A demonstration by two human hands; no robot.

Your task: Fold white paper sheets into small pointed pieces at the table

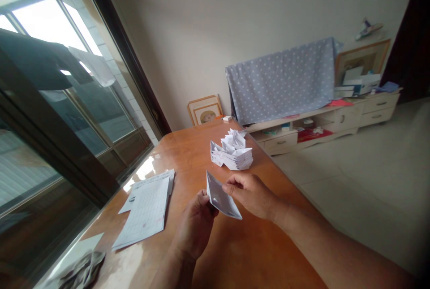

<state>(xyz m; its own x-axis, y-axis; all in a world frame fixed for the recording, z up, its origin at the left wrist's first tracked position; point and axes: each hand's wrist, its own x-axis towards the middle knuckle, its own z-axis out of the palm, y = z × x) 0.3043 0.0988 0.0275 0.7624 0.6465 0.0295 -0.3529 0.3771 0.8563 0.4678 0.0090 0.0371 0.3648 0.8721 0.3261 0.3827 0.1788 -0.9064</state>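
Observation:
Above the wooden table (235,253), a folded piece of white paper (221,201) is held between both hands. My left hand (198,222) grips its left edge, thumb on the near face. At its upper right edge my right hand (250,192) pinches the paper between thumb and curled fingers. Just beyond the hands stand several folded paper pieces (233,157), nested together with pointed tips upward. To the left of my left hand lies a stack of written sheets (148,213), flat on the table.
A crumpled grey cloth (83,271) and a pale sheet (80,251) lie at the near left. A small white box (227,118) sits at the table's far end. Beyond the right edge stands a low cabinet (349,118) with a dotted cloth (285,83) draped above it.

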